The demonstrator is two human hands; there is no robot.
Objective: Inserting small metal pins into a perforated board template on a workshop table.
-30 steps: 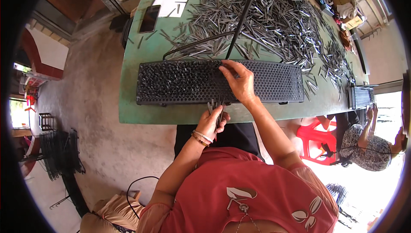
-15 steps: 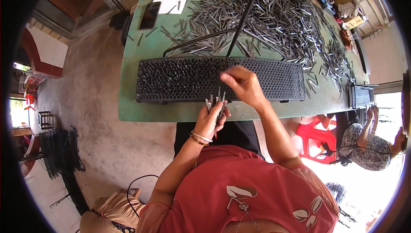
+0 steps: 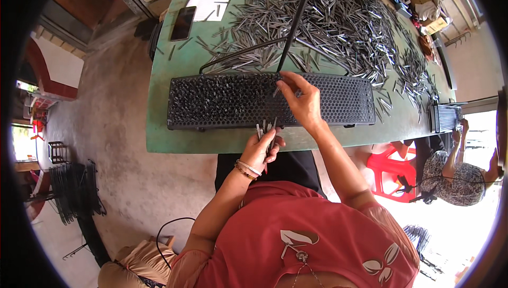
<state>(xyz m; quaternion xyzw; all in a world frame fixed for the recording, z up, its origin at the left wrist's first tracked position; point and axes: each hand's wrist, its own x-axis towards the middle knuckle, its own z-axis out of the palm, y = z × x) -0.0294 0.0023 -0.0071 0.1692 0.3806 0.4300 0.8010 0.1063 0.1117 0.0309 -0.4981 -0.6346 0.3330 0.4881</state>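
Note:
A long black rack with rows of round holes lies along the table's near edge. Thin metal strips stand upright in its left half, while open holes show on the right. My left hand, just in front of the rack, is closed around a bunch of metal strips with their ends pointing up. Over the rack's middle, at the edge of the filled part, my right hand pinches a small metal strip between thumb and fingers.
A big heap of loose metal strips covers the far part of the green table. A black bar rises behind the rack. A phone and white paper lie far left. Another person works at right by a red chair.
My right hand has shifted slightly, its fingers more extended, and a metal strip now shows in its pinch. My left hand stays in place with its bunch.

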